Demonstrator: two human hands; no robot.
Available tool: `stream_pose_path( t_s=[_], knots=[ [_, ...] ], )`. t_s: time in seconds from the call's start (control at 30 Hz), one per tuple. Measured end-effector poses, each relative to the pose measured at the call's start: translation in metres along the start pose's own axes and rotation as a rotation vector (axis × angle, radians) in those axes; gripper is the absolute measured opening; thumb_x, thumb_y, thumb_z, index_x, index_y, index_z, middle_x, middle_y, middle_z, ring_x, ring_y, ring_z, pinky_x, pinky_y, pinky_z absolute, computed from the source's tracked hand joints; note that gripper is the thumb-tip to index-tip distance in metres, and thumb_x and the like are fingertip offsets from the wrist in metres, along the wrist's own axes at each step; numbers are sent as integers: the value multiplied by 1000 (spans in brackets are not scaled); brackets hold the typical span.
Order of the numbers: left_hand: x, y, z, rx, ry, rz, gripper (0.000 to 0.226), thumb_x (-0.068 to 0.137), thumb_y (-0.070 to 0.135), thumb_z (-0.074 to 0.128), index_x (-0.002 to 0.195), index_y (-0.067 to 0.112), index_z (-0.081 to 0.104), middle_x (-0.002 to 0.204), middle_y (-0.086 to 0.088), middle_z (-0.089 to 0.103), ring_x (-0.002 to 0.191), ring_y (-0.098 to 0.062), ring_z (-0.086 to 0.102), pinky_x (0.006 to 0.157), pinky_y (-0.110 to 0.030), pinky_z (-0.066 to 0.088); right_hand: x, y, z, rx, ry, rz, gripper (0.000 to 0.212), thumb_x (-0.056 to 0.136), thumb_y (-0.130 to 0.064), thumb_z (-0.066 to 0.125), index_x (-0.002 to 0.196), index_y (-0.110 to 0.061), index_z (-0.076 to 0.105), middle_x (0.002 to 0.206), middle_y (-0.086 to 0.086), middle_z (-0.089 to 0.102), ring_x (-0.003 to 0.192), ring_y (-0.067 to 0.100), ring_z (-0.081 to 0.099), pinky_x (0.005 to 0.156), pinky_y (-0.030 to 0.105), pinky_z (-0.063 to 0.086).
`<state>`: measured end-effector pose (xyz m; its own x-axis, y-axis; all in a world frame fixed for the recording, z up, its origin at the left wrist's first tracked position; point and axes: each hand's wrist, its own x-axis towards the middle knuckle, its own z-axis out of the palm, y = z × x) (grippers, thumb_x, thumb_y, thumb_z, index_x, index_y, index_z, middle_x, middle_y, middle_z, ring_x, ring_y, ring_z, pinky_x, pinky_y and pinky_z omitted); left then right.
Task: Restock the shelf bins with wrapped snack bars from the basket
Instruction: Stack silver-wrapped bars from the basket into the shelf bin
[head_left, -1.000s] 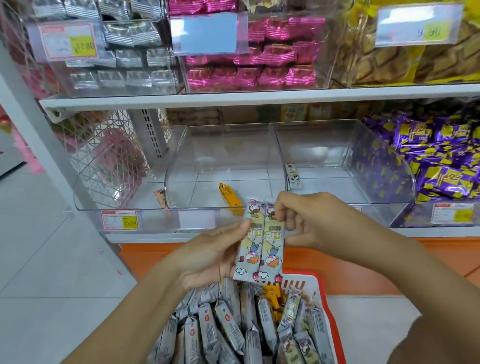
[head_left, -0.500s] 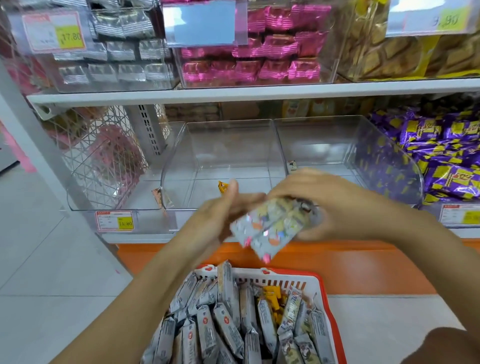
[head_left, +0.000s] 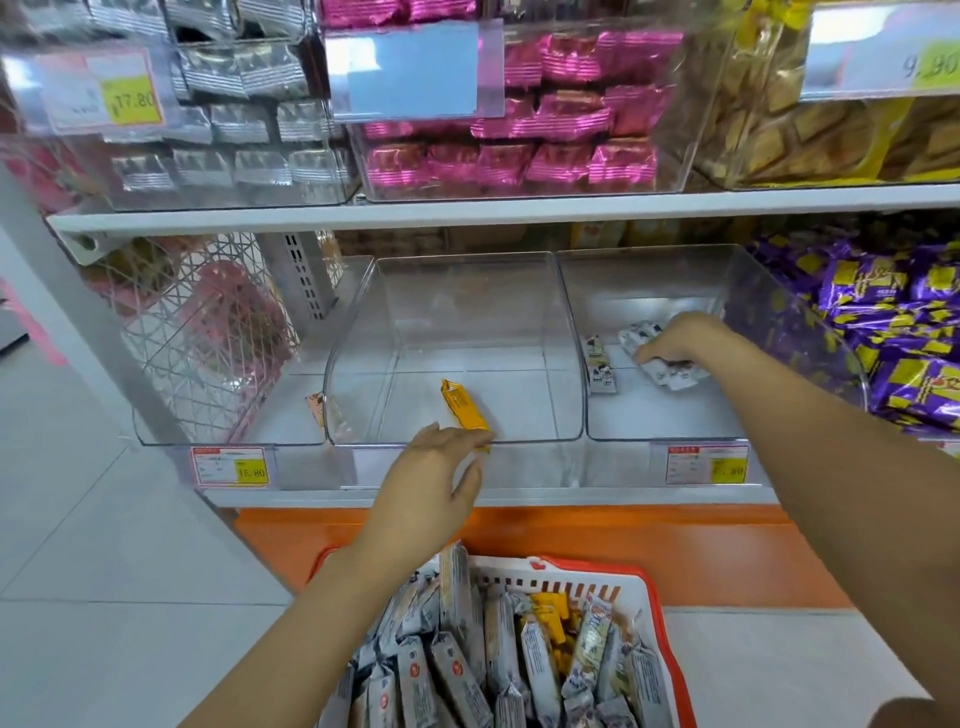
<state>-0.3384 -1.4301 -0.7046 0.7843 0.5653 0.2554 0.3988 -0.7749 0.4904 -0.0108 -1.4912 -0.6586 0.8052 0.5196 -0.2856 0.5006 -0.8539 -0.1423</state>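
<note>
R hand (head_left: 675, 340) grips snack bars (head_left: 670, 373) inside right bin (head_left: 649, 280). L hand (head_left: 436, 470) hovers w/ fingers loosely spread, by middle bin (head_left: 467, 291).

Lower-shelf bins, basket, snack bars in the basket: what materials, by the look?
Bins: clear rigid plastic, probably acrylic; see-through, with glossy glare on the walls.
Basket: moulded plastic, white slotted wall with a red rim, fairly matte.
Snack bars: wrapped in thin printed film, slight sheen, creased; foil-lined or plain plastic is unclear.

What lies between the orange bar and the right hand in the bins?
Head view: the bins' clear side walls and one pale wrapped bar.
</note>
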Motion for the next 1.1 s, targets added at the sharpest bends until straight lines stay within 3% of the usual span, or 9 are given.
stream_pose_path(
  t_s=[0.2, 0.33, 0.4, 0.53, 0.63, 0.77, 0.83, 0.93, 1.1],
  knots=[
    [3, -3, 1, 4, -9, 22, 43, 91, 26, 38, 128, 19, 60, 126, 2, 63, 119, -18, 54, 103, 2, 1, 36, -22, 38, 134, 57, 109, 47, 80, -53, 67, 89, -7, 62, 113, 11, 65, 99, 28, 62, 83, 32, 50],
    [3, -3, 5, 3, 19, 11, 38, 94, 18, 43, 128, 18, 61, 127, 0, 62, 120, -19, 54, 103, 0, 1, 54, -22, 62, 199, 91, 183, 85, 86, -67, 46, 141, -2, 41, 141, 19, 45, 124, 34, 50, 99, 42, 45],
    [4, -3, 7, 6, 46, 14, 36, 97, 13, 46, 131, 20, 58, 132, 2, 58, 128, -19, 46, 104, -1, -1, 55, -25, 62, 230, 118, 150, 81, 95, -63, 31, 144, 2, 35, 145, 23, 38, 129, 35, 44, 103, 41, 40],
    [3, -4, 10, 4, 52, 12, 38, 98, 16, 45, 134, 24, 53, 138, 5, 53, 138, -20, 34, 106, -9, 5, 39, -27, 49, 289, 64, 67, 42, 103, -31, 35, 100, 2, 60, 96, 16, 63, 91, 27, 62, 74, 27, 43],
    [3, -3, 9, 6, 46, 23, 39, 98, 14, 45, 135, 22, 52, 138, 3, 52, 135, -18, 38, 102, 1, -4, 26, -24, 41, 256, 49, 24, 43, 101, -17, 37, 62, -4, 49, 42, 5, 54, 56, 20, 52, 52, 24, 36],
    [-3, -1, 6, 17, 16, 87, 43, 98, 14, 45, 141, 19, 44, 145, 1, 44, 139, -12, 32, 100, 2, -9, -7, -22, 32, 266, 100, -47, 36, 101, -17, 37, 87, 4, 62, 91, 21, 63, 88, 31, 61, 74, 30, 44],
    [-10, 2, 5, -12, 21, 92, 43, 98, 14, 45, 141, 18, 43, 146, 3, 42, 138, -7, 30, 103, 0, -4, -34, -20, 28, 359, 256, -89, 34, 99, -19, 43, 81, 3, 61, 80, 15, 57, 94, 34, 58, 73, 32, 41],
    [-26, 7, 5, -65, 44, 127, 37, 96, 22, 42, 128, 15, 59, 134, 0, 56, 125, -10, 49, 105, -15, 27, -91, -13, 35, 517, 470, -252, 45, 94, -15, 50, 53, -7, 34, 53, 9, 30, 60, 27, 37, 52, 30, 26],
    [-55, 0, 17, 117, -223, 97, 29, 98, 26, 43, 97, 10, 67, 94, -5, 64, 83, -22, 61, 69, -28, 45, -174, 1, 90, 564, 475, -407, 50, 95, -27, 54, 51, -12, 34, 47, 4, 30, 46, 17, 30, 44, 23, 22]
  ],
)
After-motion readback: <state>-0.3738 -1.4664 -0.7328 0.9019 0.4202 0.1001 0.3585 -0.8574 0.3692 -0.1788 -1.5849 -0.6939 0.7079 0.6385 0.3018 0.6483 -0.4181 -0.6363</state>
